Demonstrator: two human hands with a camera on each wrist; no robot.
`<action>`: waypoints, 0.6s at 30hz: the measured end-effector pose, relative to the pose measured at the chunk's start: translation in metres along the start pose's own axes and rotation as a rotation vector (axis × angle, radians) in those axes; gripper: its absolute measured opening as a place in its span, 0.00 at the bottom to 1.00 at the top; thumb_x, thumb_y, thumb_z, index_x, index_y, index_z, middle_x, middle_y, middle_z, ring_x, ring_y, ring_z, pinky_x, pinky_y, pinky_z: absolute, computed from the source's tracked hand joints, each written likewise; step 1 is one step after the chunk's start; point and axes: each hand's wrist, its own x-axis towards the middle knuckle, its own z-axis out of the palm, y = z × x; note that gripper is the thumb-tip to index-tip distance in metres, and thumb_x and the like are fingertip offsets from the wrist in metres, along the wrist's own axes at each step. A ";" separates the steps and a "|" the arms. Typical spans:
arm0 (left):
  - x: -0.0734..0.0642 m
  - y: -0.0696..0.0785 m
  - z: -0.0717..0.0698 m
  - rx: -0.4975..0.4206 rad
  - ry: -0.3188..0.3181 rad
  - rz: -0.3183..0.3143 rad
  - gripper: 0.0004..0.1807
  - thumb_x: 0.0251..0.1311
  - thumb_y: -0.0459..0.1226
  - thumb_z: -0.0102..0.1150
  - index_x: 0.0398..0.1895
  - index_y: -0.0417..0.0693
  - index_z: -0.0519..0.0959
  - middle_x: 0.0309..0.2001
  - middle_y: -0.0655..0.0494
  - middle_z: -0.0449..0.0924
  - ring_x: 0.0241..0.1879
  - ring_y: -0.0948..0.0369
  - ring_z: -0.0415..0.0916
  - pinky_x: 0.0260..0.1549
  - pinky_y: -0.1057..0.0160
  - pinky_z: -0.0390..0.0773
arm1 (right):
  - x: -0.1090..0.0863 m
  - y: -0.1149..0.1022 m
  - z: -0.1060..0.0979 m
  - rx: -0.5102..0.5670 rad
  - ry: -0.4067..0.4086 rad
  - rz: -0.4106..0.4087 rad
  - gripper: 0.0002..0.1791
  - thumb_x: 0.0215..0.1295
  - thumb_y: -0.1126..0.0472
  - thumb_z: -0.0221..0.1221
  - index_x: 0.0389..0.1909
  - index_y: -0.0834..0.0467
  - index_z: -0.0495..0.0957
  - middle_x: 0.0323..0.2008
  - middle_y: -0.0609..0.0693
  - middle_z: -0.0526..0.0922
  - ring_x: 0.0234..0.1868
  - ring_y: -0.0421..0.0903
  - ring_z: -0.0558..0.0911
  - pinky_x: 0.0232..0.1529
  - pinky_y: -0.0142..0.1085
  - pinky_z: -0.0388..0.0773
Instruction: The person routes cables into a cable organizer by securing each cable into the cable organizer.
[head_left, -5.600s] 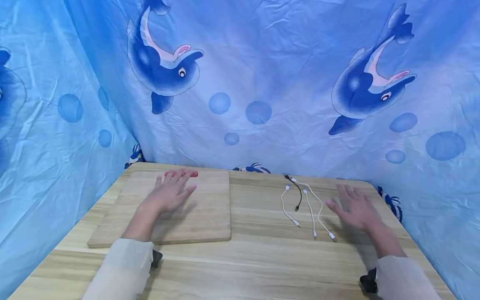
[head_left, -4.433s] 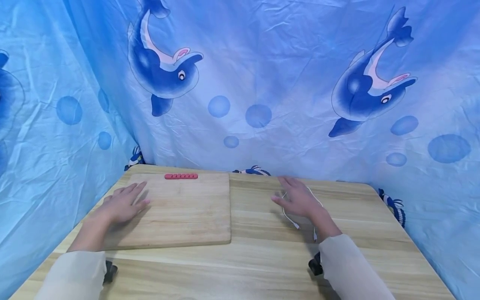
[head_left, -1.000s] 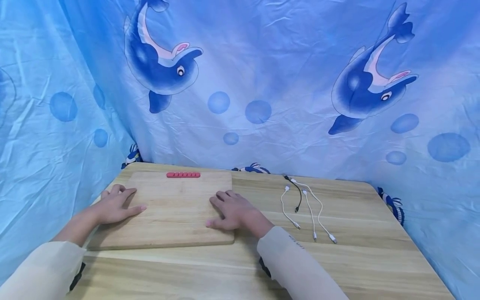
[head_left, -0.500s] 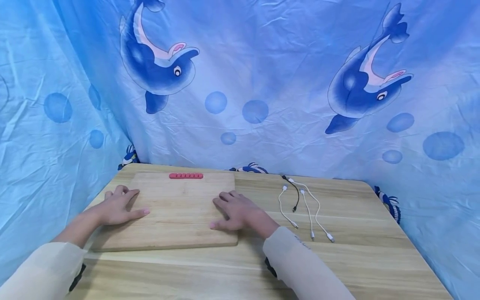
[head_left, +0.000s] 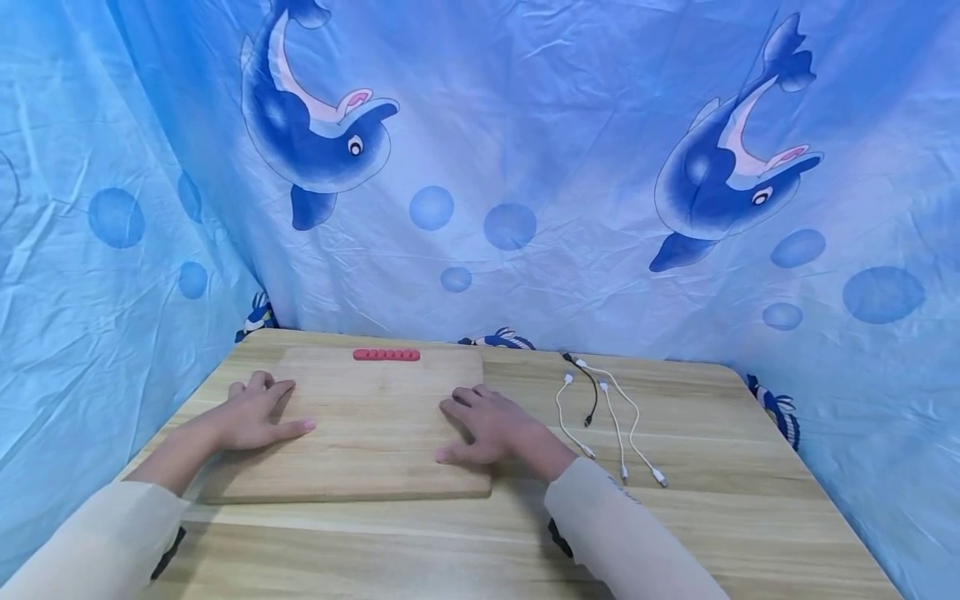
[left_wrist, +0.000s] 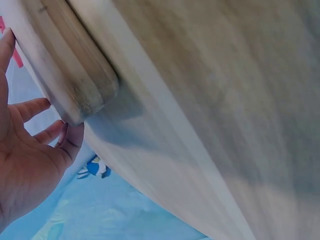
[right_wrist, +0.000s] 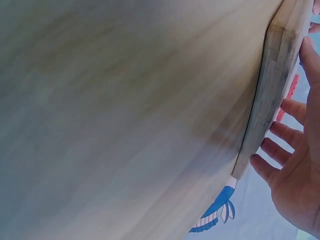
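A pale wooden cutting board [head_left: 360,467] lies flat on the table, left of its middle. Near its far edge sits a red cable holder strip [head_left: 386,355] with small notches. My left hand [head_left: 251,417] rests at the board's left side, thumb on top and the other fingers spread by the edge. On the right side, my right hand [head_left: 487,425] touches the top with thumb and fingertips. The left wrist view shows fingers [left_wrist: 32,107] against the board's corner. In the right wrist view, relaxed fingers [right_wrist: 275,150] meet the board's edge.
To the right of the board lie several short cables: white ones [head_left: 630,437] and a black one [head_left: 595,404]. A wood-grain table [head_left: 735,517] carries everything. Blue cloth [head_left: 480,150] printed with dolphins hangs behind the table and along its sides.
Over the last second the board and the red strip have slid right, both hands moving along with it. Earlier, the right hand was over the cables and then came to the board.
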 end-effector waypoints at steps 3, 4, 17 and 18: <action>0.001 0.005 0.001 -0.002 0.000 0.011 0.59 0.58 0.70 0.59 0.73 0.28 0.62 0.63 0.22 0.58 0.51 0.32 0.60 0.45 0.31 0.71 | -0.004 0.004 0.000 0.000 0.000 -0.002 0.52 0.63 0.19 0.45 0.80 0.45 0.57 0.79 0.52 0.58 0.78 0.56 0.57 0.76 0.49 0.57; 0.001 0.006 0.001 -0.003 0.001 0.016 0.59 0.57 0.70 0.59 0.73 0.29 0.62 0.63 0.22 0.58 0.51 0.32 0.61 0.45 0.31 0.71 | -0.005 0.006 0.000 -0.002 0.002 -0.004 0.52 0.63 0.19 0.45 0.80 0.45 0.57 0.79 0.52 0.58 0.78 0.56 0.57 0.76 0.49 0.57; 0.009 0.029 0.003 0.001 -0.028 0.051 0.60 0.56 0.72 0.59 0.74 0.30 0.62 0.65 0.24 0.58 0.54 0.33 0.61 0.48 0.31 0.71 | -0.027 0.022 -0.001 -0.032 0.007 -0.025 0.51 0.63 0.19 0.46 0.79 0.47 0.59 0.77 0.54 0.61 0.76 0.55 0.62 0.74 0.50 0.60; 0.010 0.032 0.003 0.000 -0.029 0.053 0.60 0.56 0.72 0.59 0.74 0.31 0.62 0.65 0.24 0.58 0.55 0.33 0.61 0.49 0.31 0.71 | -0.029 0.022 -0.001 -0.031 0.009 -0.026 0.51 0.64 0.20 0.47 0.79 0.47 0.60 0.77 0.54 0.62 0.75 0.55 0.62 0.74 0.50 0.61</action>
